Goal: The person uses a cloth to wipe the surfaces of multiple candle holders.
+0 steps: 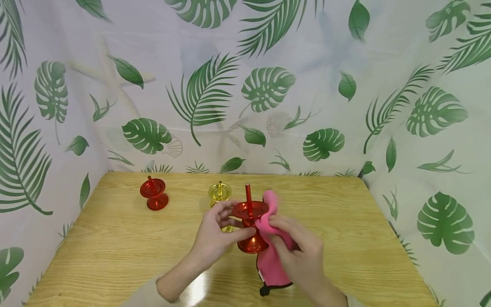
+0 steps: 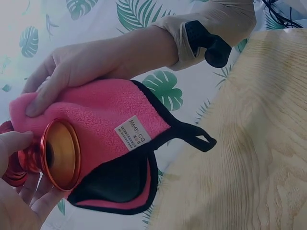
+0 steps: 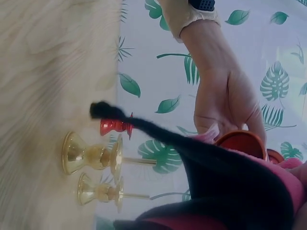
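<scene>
My left hand point(image 1: 216, 232) grips a shiny red candle holder point(image 1: 252, 244) by its narrow waist, above the table. The holder stands nearly upright in the head view, its dish and thin spike at the top. A pink towelling cloth point(image 1: 273, 268) with black trim is pinched in my right hand point(image 1: 301, 251), its folds against the holder's right side. In the left wrist view the cloth shows a white label point(image 2: 133, 134) and a black hanging loop point(image 2: 204, 141). The hollow base of the holder faces that camera. Cloth folds hide part of the holder in the right wrist view.
Another red candle holder point(image 1: 156, 199) stands at the back left of the wooden table point(image 1: 126, 251). Two gold candle holders point(image 3: 74, 153) stand near each other, partly behind my left hand in the head view. Leaf-patterned sheeting point(image 1: 207, 157) encloses the table's back and sides.
</scene>
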A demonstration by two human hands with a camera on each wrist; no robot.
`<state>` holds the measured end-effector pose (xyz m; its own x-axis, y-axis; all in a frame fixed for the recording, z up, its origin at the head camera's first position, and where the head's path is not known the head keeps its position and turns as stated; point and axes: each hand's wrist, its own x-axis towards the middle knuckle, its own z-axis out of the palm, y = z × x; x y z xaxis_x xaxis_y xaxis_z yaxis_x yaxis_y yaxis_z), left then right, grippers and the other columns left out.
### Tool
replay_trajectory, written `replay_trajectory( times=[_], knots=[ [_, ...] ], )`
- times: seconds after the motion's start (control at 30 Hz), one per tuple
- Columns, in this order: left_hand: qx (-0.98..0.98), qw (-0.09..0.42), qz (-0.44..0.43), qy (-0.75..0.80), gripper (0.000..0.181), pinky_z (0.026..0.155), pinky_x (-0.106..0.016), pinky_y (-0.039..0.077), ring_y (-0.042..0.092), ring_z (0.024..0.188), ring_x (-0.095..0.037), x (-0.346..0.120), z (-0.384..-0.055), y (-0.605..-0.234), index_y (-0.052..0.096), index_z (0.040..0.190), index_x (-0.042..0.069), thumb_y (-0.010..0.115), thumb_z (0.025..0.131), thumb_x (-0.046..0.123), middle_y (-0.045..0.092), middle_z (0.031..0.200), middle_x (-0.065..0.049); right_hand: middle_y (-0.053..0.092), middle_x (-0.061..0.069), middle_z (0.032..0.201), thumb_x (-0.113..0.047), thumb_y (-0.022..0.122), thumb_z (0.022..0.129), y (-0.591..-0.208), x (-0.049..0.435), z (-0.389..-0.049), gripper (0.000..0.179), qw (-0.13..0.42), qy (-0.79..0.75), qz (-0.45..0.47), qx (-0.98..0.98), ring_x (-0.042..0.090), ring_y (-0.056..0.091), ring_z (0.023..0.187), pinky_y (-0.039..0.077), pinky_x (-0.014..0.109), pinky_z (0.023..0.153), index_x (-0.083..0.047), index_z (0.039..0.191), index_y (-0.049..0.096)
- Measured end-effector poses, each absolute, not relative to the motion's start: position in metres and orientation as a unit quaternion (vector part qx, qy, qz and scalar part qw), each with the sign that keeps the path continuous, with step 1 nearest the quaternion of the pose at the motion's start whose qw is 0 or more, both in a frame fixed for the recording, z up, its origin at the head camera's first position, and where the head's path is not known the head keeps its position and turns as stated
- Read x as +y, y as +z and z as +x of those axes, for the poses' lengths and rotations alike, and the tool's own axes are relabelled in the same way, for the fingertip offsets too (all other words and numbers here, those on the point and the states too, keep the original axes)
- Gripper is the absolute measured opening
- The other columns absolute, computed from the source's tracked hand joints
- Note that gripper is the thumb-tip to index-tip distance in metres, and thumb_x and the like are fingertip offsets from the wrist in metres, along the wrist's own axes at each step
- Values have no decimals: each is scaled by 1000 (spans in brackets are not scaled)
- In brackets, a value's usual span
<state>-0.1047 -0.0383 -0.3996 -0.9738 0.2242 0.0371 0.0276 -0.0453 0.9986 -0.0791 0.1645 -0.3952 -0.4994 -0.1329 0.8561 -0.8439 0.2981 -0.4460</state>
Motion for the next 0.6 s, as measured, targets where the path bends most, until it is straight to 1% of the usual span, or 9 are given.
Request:
replay_trajectory(
  times=[0.07, 0.1, 0.2, 0.23, 0.33, 0.43, 0.5, 0.6],
  knots=[
    [685, 71, 94, 719, 62, 88, -33, 60, 71, 94, -18, -38, -103, -400, 56, 138, 1, 87, 84, 7, 74, 124, -22, 77, 23, 99, 1, 75, 94, -397, 167, -80, 13, 353, 496, 329, -722, 1, 73, 109, 59, 15, 92, 4, 106, 75],
    [684, 72, 95, 719, 63, 87, -33, 60, 71, 94, -18, -38, -103, -400, 55, 138, 1, 87, 84, 6, 74, 124, -22, 76, 23, 99, 8, 75, 91, -398, 167, -81, 17, 345, 502, 323, -724, 0, 73, 108, 59, 15, 91, 4, 107, 75],
    [681, 75, 95, 722, 64, 87, -30, 61, 71, 95, -18, -37, -101, -400, 54, 139, 0, 87, 84, 7, 73, 125, -22, 76, 23, 99, 25, 74, 78, -399, 169, -81, 38, 329, 509, 302, -736, -3, 72, 106, 58, 13, 90, 3, 109, 75],
    [680, 77, 94, 723, 64, 87, -30, 61, 70, 95, -17, -37, -101, -400, 54, 139, 0, 87, 85, 8, 73, 126, -22, 76, 23, 99, 27, 74, 77, -399, 169, -81, 41, 326, 509, 299, -738, -3, 72, 105, 58, 13, 89, 3, 109, 75],
    [671, 88, 99, 729, 63, 86, -27, 60, 71, 97, -17, -38, -101, -401, 51, 140, 0, 85, 87, 9, 74, 125, -22, 77, 22, 98, 29, 72, 76, -399, 170, -83, 42, 323, 511, 290, -742, -4, 72, 102, 59, 13, 84, 2, 109, 75],
    [658, 102, 111, 738, 63, 84, -26, 60, 72, 97, -15, -40, -102, -402, 48, 141, -1, 82, 88, 7, 75, 122, -22, 77, 23, 98, 29, 71, 78, -399, 170, -84, 41, 315, 524, 281, -740, -6, 73, 95, 59, 13, 72, 3, 109, 75],
    [649, 111, 116, 743, 64, 83, -25, 60, 73, 96, -15, -41, -103, -403, 47, 141, -1, 82, 88, 6, 77, 119, -20, 76, 24, 98, 29, 70, 78, -400, 171, -84, 40, 310, 533, 275, -738, -7, 73, 92, 59, 13, 67, 4, 109, 75],
    [646, 116, 116, 746, 65, 83, -26, 60, 73, 94, -14, -41, -105, -405, 47, 141, 0, 84, 87, 6, 78, 118, -14, 76, 23, 99, 29, 70, 79, -402, 172, -85, 39, 298, 547, 276, -732, -6, 73, 95, 60, 14, 69, 4, 108, 75]
  ],
)
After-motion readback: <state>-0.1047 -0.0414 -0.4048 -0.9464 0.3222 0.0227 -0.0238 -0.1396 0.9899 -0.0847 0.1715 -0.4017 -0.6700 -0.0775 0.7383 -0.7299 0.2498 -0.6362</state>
